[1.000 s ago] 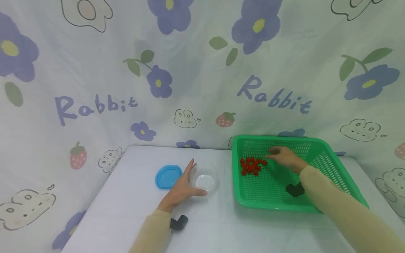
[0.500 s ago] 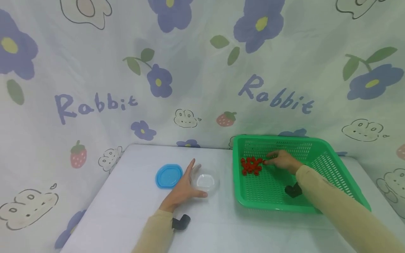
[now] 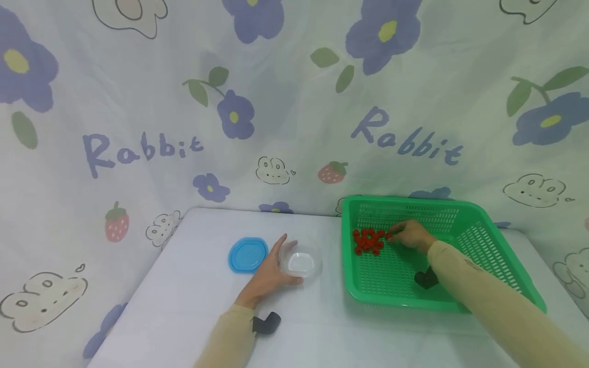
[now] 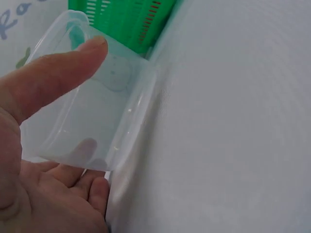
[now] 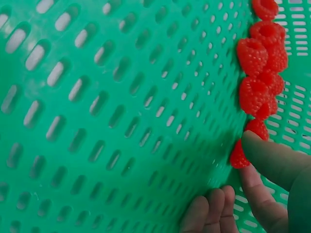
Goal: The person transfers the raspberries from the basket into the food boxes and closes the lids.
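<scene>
My left hand (image 3: 268, 275) holds a clear plastic tub (image 3: 307, 251) that stands on the table. In the left wrist view the thumb (image 4: 63, 75) lies along one side of the tub and the other fingers are round its far side. Inside a green basket (image 3: 348, 271), my right hand (image 3: 411, 236) pinches a red raspberry (image 5: 238, 156) between thumb and index finger. Several more raspberries (image 3: 367, 241) lie clustered in the basket's left part, just beyond those fingertips. The right hand's remaining fingers (image 5: 214, 206) are bent near the basket floor.
A blue lid (image 3: 248, 254) lies flat on the white table (image 3: 184, 286), left of the tub. Raised, slotted walls surround the right hand in the basket. Behind the table hangs a patterned cloth (image 3: 285, 117).
My right hand has moved slightly left and down to the raspberries, and its thumb and index finger have closed on one. The left hand stays around the tub.
</scene>
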A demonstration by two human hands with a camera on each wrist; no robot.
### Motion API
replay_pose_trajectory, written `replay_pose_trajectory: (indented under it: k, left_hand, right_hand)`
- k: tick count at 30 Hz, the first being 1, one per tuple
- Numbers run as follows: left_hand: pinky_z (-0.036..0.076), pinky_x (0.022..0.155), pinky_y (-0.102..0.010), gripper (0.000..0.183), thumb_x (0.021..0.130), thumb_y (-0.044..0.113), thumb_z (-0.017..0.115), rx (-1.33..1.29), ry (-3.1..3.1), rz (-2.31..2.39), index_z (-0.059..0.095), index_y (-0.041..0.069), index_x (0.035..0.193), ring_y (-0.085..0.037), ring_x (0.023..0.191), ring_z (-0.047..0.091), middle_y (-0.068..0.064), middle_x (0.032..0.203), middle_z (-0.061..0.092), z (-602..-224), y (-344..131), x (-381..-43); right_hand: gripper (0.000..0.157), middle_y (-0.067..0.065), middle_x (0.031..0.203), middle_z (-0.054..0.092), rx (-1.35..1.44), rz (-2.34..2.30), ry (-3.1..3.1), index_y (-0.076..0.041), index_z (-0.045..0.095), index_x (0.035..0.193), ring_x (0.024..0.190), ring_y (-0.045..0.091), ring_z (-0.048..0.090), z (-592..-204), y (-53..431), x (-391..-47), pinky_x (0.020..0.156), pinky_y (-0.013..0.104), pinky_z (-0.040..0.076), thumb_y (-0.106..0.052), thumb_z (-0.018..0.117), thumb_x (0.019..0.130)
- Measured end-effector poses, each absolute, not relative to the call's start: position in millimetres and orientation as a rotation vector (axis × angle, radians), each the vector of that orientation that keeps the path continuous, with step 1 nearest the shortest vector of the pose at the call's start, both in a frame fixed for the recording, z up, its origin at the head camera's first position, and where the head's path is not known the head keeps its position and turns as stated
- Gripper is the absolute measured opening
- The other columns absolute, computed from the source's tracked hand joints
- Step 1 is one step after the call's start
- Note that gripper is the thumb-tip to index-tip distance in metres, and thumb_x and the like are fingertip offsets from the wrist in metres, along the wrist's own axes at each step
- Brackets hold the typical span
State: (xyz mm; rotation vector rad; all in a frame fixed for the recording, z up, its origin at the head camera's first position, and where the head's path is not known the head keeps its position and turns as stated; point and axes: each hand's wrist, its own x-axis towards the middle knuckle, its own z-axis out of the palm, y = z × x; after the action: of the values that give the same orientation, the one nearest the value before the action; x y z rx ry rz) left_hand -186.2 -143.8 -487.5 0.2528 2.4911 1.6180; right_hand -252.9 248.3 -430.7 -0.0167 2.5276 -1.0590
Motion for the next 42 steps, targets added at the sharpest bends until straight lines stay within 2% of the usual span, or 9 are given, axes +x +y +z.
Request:
replay_pose_trajectory:
  k: [6,10,25,32,42]
  left_hand:
    - [0.019,0.119,-0.059,0.104,0.066,0.016,0.094,0.287,2.511,1.638,0.038,0.012,0.153,-0.031,0.148,0.029,-0.003,0.154,0.047,-490,-142,-189]
    - [0.019,0.120,-0.058,0.097,0.068,0.015,0.093,0.315,2.494,1.661,0.042,0.011,0.150,-0.029,0.147,0.032,-0.003,0.151,0.050,-491,-141,-189]
    - [0.022,0.119,-0.059,0.095,0.070,0.017,0.093,0.309,2.494,1.651,0.042,0.012,0.150,-0.030,0.147,0.033,-0.004,0.151,0.049,-493,-141,-187]
    - [0.024,0.118,-0.059,0.095,0.071,0.019,0.092,0.307,2.504,1.617,0.041,0.013,0.151,-0.030,0.146,0.033,-0.003,0.152,0.048,-491,-142,-186]
    - [0.023,0.118,-0.059,0.095,0.070,0.018,0.092,0.328,2.516,1.635,0.042,0.012,0.150,-0.031,0.146,0.035,-0.004,0.151,0.050,-492,-145,-188]
  right_hand:
    - [0.044,0.039,0.143,0.040,0.009,-0.996,2.583,0.010,0.058,0.130,0.125,0.055,0.045,-431,248,-254,0.100,0.061,0.044,-0.014,0.068,0.095]
    - [0.041,0.038,0.139,0.045,0.015,-0.970,2.611,0.010,0.061,0.126,0.122,0.053,0.048,-433,248,-254,0.098,0.060,0.046,-0.016,0.069,0.095]
    - [0.041,0.035,0.133,0.051,-0.010,-0.972,2.633,0.010,0.063,0.122,0.117,0.051,0.053,-425,249,-250,0.094,0.058,0.049,-0.020,0.070,0.094]
    - [0.046,0.037,0.143,0.041,-0.018,-1.049,2.580,0.009,0.058,0.130,0.126,0.055,0.044,-411,243,-246,0.098,0.062,0.046,-0.023,0.065,0.098]
    - [0.051,0.033,0.138,0.049,-0.044,-1.136,2.563,0.005,0.056,0.135,0.121,0.049,0.051,-391,228,-232,0.092,0.057,0.050,-0.028,0.065,0.098]
